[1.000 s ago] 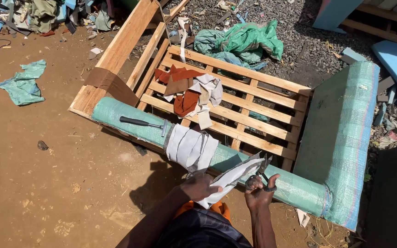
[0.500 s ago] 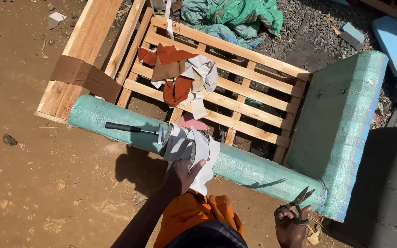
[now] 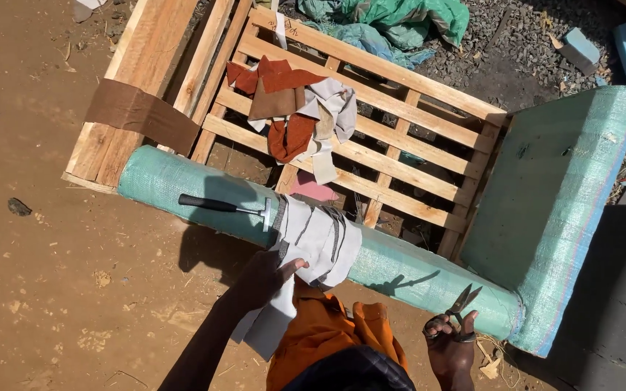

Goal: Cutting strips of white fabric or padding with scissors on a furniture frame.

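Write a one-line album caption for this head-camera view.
Left hand presses pale fabric pieces on a green-wrapped sofa rail; right hand holds scissors; a hammer lies nearby.

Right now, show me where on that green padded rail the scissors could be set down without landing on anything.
The green padded rail is bare between the grey fabric piece and the padded armrest, close to the right hand holding the scissors. A shorter bare patch lies left of the hammer. The middle is crowded: hammer, fabric and left hand.
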